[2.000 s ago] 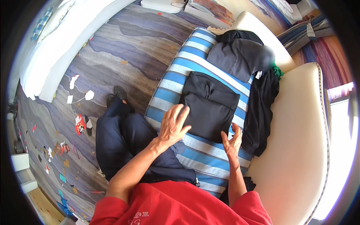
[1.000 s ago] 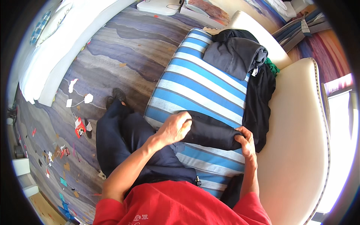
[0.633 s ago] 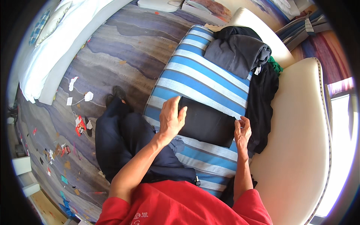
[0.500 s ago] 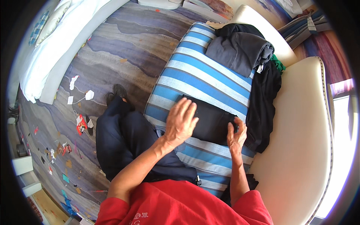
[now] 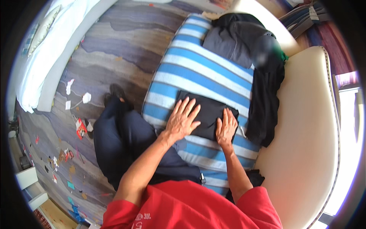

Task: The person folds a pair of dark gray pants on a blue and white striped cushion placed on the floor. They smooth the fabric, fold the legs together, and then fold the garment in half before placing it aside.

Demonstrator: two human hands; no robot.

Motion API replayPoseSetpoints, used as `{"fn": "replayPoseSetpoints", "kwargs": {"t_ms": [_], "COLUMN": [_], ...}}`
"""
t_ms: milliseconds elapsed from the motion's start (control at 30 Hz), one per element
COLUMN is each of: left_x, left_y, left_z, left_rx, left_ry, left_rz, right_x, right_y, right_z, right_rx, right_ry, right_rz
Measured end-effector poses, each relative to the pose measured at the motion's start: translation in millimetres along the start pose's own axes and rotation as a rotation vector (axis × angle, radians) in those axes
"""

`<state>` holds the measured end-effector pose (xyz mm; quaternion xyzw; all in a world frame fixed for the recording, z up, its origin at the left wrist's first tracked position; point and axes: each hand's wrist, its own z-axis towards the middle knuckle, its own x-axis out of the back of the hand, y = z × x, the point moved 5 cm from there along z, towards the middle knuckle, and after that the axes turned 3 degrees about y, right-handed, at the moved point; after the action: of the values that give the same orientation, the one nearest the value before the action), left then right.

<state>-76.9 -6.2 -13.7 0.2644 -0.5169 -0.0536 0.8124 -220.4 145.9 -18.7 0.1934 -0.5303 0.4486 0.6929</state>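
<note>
A folded black garment [image 5: 207, 112] lies flat on the blue, white and grey striped seat cushion [image 5: 206, 72] of a sofa. My left hand [image 5: 182, 118] rests on its left part, fingers spread. On its right part lies my right hand [image 5: 227, 126], fingers stretched out and palm down. Neither hand grips anything. Just right of the garment a white cord end [image 5: 243, 132] shows on the cushion. What kind of garment it is I cannot tell from its folds.
Folded dark grey clothing [image 5: 230, 42] sits at the far end of the cushion. Loose black clothing [image 5: 265, 103] lies along the cream sofa back [image 5: 305, 126]. Paper scraps and a red packet [image 5: 80, 129] litter the patterned floor [image 5: 118, 45]. A bed with white bedding [image 5: 57, 45] stands at left.
My right hand has moved left and flattened onto the garment, its fingers now straight. My left hand has come down with fingers spread. The garment's right end looks shorter, and the white cord now shows.
</note>
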Motion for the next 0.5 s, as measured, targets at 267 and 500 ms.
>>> {"fn": "replayPoseSetpoints", "kwargs": {"t_ms": [267,500], "left_x": [3.7,8.5], "left_y": [-3.4,43.5], "left_z": [-5.6,25.9], "left_rx": [0.011,-0.117], "left_ry": [0.045,0.09], "left_rz": [0.015,-0.06], "right_x": [13.3,2.1], "right_y": [-8.2,-25.5], "right_z": [10.9,9.3], "right_rx": [-0.037,-0.022], "right_ry": [0.041,-0.012], "right_rz": [0.064,-0.035]}}
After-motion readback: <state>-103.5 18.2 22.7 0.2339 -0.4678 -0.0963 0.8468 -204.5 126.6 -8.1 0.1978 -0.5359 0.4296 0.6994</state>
